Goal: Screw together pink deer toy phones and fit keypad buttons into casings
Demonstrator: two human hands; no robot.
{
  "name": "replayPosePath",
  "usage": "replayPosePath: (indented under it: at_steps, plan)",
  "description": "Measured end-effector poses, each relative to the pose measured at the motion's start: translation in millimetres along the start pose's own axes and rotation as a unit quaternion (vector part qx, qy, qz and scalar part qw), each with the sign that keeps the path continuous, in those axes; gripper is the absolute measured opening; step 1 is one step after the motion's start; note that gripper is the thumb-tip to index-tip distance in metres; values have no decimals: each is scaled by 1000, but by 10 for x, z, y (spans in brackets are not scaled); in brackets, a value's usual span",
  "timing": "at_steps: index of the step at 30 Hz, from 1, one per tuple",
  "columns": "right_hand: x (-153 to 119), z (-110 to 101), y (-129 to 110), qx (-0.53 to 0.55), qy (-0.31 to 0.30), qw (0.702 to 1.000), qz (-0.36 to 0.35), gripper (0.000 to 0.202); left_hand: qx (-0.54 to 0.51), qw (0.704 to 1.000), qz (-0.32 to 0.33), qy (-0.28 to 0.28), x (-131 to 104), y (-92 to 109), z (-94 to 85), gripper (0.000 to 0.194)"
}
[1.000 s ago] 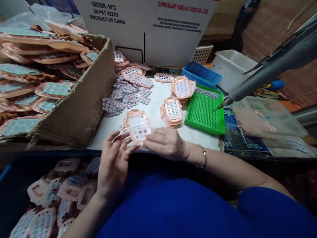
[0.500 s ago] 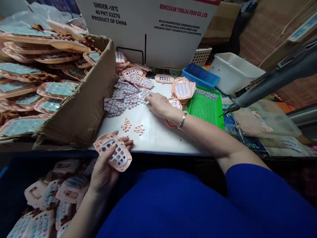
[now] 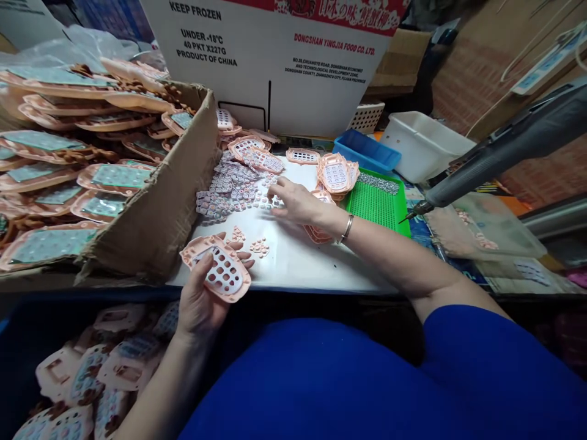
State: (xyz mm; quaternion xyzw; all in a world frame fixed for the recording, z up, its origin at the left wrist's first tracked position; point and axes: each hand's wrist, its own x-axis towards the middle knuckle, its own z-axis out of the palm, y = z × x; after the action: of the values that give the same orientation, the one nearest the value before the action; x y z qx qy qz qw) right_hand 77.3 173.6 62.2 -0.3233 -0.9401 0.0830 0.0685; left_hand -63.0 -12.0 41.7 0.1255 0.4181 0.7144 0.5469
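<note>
The left hand (image 3: 202, 299) has its fingers clamped round a pink keypad frame (image 3: 219, 272) with open button holes, held over the near edge of the white table (image 3: 298, 263). The right hand (image 3: 296, 200) lies flat farther back, fingers spread loosely on a key sheet (image 3: 268, 198) at the edge of the pile of key sheets (image 3: 229, 183). Behind stands a white carton (image 3: 275, 55) printed "KEEP FROZEN", "UNDER -18°C", "40 PKT X227G", "PRODUCT OF CHINA" and "DONGSHAN YINGJIA FOOD CO. LTD". A brown cardboard box (image 3: 160, 208) of frames crowds the left. A green tray (image 3: 378, 205) sits right, a grey tool (image 3: 495, 153) pointing down beside it.
</note>
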Motion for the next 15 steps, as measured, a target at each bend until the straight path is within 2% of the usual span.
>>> replayPosePath:
  at_steps: [3,5,7,11,13,15]
  plan:
    - [-117,14,-57,87,63,992,-72,25,-10,1000,30,0,30,-31,61,46]
    - [-209,47,-138,156,128,971,-128,30,-18,999,48,-4,54,-67,123,51]
    - [-313,81,-252,172,187,950,-183,33,-30,998,45,-12,72,-110,185,60]
    - [-512,114,-487,39,265,908,-322,28,-75,997,-5,-28,69,-193,253,70]
    - [-589,112,-558,-37,281,876,-391,28,-86,995,-44,-35,57,-224,245,70]
    - [-653,112,-587,-79,278,856,-429,27,-87,992,-74,-47,50,-248,215,72]
